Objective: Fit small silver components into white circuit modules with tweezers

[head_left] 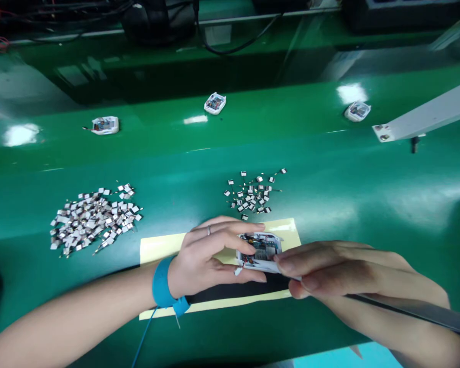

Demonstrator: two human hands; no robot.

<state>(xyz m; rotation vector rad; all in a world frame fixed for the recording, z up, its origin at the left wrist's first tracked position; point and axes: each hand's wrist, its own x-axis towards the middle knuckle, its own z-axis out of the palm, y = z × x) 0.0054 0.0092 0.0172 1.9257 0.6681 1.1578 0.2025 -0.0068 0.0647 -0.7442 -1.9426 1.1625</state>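
Note:
A white housing with circuit parts inside lies over a yellow sheet with a black strip. My left hand, with a ring and a blue wrist strap, grips the housing from its left side, the index fingertip on the parts inside. A small white piece hangs at the housing's lower left corner. My right hand holds a long dark metal tool, its fingertips at the housing's right edge. The tool's tip is hidden among the fingers.
Small silvery parts are piled on the left, with a smaller pile behind the housing. Three more white housings stand farther back. A metal arm reaches in from the right. Black cables run along the back.

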